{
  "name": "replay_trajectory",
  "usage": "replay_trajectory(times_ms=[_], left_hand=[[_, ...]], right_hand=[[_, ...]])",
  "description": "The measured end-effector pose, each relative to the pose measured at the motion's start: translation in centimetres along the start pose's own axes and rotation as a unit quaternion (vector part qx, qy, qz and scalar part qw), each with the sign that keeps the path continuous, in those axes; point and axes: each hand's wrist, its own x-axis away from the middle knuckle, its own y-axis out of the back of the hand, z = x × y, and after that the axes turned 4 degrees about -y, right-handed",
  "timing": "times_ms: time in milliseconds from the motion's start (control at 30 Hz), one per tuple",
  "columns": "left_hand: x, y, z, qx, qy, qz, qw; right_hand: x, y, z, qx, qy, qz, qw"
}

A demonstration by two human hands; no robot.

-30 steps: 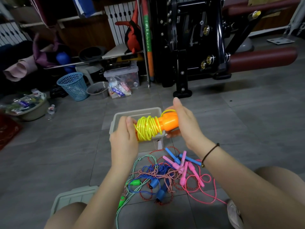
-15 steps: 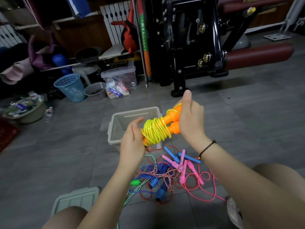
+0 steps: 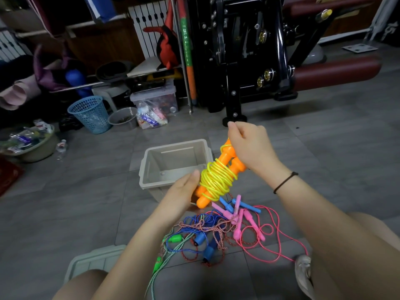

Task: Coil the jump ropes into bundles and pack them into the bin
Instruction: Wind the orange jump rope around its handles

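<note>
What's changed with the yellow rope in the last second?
The yellow jump rope tipped from level to slanted. The right hand rose to its upper end, pinching there; the left hand kept the lower end. Bin and loose ropes stayed put.

Grey tiled floor [image 3: 324,148]. An open grey bin [image 3: 142,169] stands on it at centre; a grey lid [image 3: 95,259] lies well apart, lower left. Just beside the bin lies a tangle of loose jump ropes [image 3: 216,228] in pink, blue, green and red-white. Further back stand a blue basket [image 3: 89,114], a grey bowl [image 3: 122,119], a clear storage box [image 3: 154,98] and a filled basin [image 3: 41,151].
</note>
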Motion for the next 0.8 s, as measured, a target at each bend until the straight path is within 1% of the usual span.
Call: replay_trajectory(times_ms=[33, 133, 200, 267, 300, 333, 400, 433, 467, 533, 567, 633, 667, 700, 767, 800], left_hand=[[0.0, -0.1, 0.0, 0.008, -0.017, 0.001, 1.0], [-0.1, -0.4, 0.0, 0.022, -0.066, 0.051, 0.996], [-0.9, -0.6, 0.3, 0.019, -0.076, 0.068, 0.995], [-1.7, -0.5, 1.1, 0.053, -0.074, 0.063, 0.994], [-2.2, -0.3, 1.8, 0.084, -0.07, 0.055, 0.992], [-2.8, -0.1, 2.8, 0.122, -0.064, 0.041, 0.99], [-4.1, 0.2, 5.2, 0.201, -0.049, 0.004, 0.978], [-4.9, 0.3, 6.3, 0.234, -0.037, -0.019, 0.971], [-5.7, 0.5, 7.4, 0.258, -0.02, -0.046, 0.965], [-7.6, 0.9, 9.2, 0.274, 0.016, -0.098, 0.957], [-8.6, 1.3, 10.0, 0.263, 0.031, -0.117, 0.957], [-10.7, 2.5, 11.7, 0.215, 0.055, -0.144, 0.964], [-11.8, 3.2, 12.6, 0.204, 0.065, -0.152, 0.965], [-13.0, 4.0, 13.6, 0.206, 0.071, -0.16, 0.963], [-15.5, 6.2, 14.9, 0.209, 0.075, -0.178, 0.959], [-16.7, 7.2, 15.2, 0.196, 0.075, -0.178, 0.961]], right_hand=[[0.0, -0.2, -0.1, 0.012, -0.001, 0.01, 1.0], [0.3, -1.3, -0.3, 0.029, 0.016, 0.036, 0.999], [0.5, -1.8, -0.4, 0.035, 0.027, 0.035, 0.998], [0.3, -2.1, -0.4, 0.022, 0.009, 0.026, 0.999], [0.1, -2.2, -0.5, -0.012, -0.015, 0.029, 0.999], [-0.2, -2.4, -0.7, -0.071, -0.048, 0.046, 0.995], [-0.7, -3.1, -1.4, -0.192, -0.123, 0.123, 0.966], [-0.9, -3.7, -2.1, -0.211, -0.141, 0.168, 0.953], [-1.1, -4.3, -2.9, -0.192, -0.137, 0.212, 0.948], [-1.5, -5.2, -4.4, -0.104, -0.108, 0.3, 0.942], [-1.8, -5.6, -5.1, -0.052, -0.095, 0.347, 0.931], [-2.0, -5.9, -6.6, 0.04, -0.08, 0.436, 0.895], [-1.7, -5.8, -7.3, 0.075, -0.074, 0.467, 0.878], [-1.2, -5.9, -8.3, 0.087, -0.07, 0.487, 0.867], [-0.2, -6.0, -10.1, 0.094, -0.059, 0.513, 0.851], [-0.1, -6.2, -10.7, 0.122, -0.045, 0.522, 0.843]])
